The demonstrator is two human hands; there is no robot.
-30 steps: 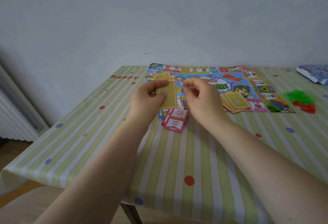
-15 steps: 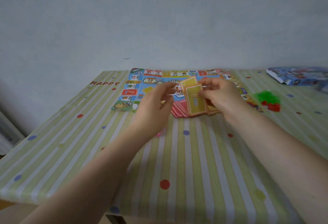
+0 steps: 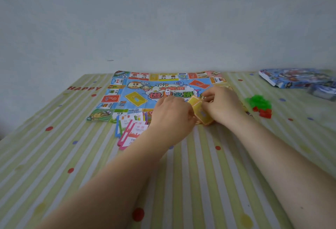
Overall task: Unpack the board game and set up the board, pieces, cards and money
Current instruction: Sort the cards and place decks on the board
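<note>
The colourful game board (image 3: 138,90) lies flat at the far middle of the table, with a white die (image 3: 167,92) on its centre. My left hand (image 3: 172,116) and my right hand (image 3: 223,107) meet at the board's near right edge and together hold a fan of yellow cards (image 3: 200,112). A spread of pink and white property cards (image 3: 131,128) lies on the tablecloth just left of my left wrist. Green and red plastic pieces (image 3: 260,105) sit in a small heap to the right of the board.
The game box (image 3: 294,78) lies at the far right of the table. A striped, dotted tablecloth (image 3: 190,174) covers the table, whose left edge drops away at the left of the view. A pale wall stands right behind the board.
The view has swung so the board sits further left. My hands have lowered the yellow cards toward the board's near right edge, and more of the pink property cards show beside my left wrist.
</note>
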